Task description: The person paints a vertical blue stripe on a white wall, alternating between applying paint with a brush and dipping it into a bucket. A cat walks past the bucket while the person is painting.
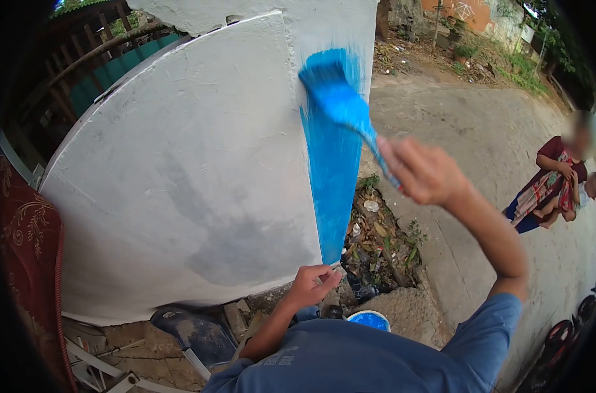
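Note:
My right hand (423, 171) grips the handle of a wide paintbrush (342, 101) covered in blue paint. The bristles rest against the upper part of a blue painted strip (335, 177) that runs down the narrow end face of a white wall (232, 131). Near the foot of that strip is my left hand (315, 285), its fingers curled together; whether anything small is between them cannot be made out. Below it, partly hidden by my shirt, stands a bucket of blue paint (370, 320).
Leaves and rubble (383, 242) lie beside the wall's base. On the concrete path (442, 118) at the right stands a person (560, 177) holding a child. A dark chair (196, 331) is at the lower left, red patterned fabric (29, 242) at the far left.

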Demonstrator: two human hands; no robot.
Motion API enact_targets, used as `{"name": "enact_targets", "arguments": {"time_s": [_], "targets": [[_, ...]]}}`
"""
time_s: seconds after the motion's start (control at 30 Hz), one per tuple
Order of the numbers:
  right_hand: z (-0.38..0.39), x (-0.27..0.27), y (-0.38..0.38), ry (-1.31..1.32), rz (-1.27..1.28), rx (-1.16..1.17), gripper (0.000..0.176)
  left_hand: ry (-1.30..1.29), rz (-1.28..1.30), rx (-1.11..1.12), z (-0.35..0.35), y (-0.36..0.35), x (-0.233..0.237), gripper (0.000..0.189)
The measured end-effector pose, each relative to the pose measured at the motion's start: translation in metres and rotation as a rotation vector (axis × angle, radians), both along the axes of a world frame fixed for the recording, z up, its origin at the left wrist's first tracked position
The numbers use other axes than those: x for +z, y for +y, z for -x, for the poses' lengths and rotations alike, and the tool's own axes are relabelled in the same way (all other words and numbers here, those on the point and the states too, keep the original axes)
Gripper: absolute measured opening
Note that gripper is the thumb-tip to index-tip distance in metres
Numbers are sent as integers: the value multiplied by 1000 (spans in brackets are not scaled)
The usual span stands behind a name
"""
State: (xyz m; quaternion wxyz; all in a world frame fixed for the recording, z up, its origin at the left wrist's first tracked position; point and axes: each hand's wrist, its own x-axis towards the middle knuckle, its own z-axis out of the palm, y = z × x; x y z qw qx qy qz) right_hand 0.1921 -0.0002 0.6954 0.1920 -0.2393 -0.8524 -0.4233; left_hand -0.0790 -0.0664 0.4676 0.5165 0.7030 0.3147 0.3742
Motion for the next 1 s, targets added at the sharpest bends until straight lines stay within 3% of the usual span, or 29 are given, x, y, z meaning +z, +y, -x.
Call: {"name": "enact_targets", "arguments": {"time_s": [0.17,0.3,0.53,0.6,0.67,0.7,0.8,0.87,1.0], "targets": [[0,-63,-16,-41,68,-15,49,120,15,-53,-1,-6,-1,24],[-2,-97,-26,-83,275,34,48,111,35,-61,-6,-7,-3,24],[-2,-121,-37,-87,579,107,37,67,14,-36,-11,-19,-8,30],[-2,-116,-33,-90,592,101,33,66,6,-34,-11,-21,-9,30],[-3,-96,-13,-66,688,3,50,54,36,-31,-11,-11,-4,30],[-1,-89,-10,-67,688,6,50,54,37,-27,-11,-11,-4,30],[7,-65,-2,24,660,68,44,48,41,-9,-5,-8,-4,30],[12,-42,-4,58,523,97,22,27,40,4,-3,-7,-4,30],[16,-10,-6,96,483,105,22,25,39,2,1,-2,-4,29]]}}
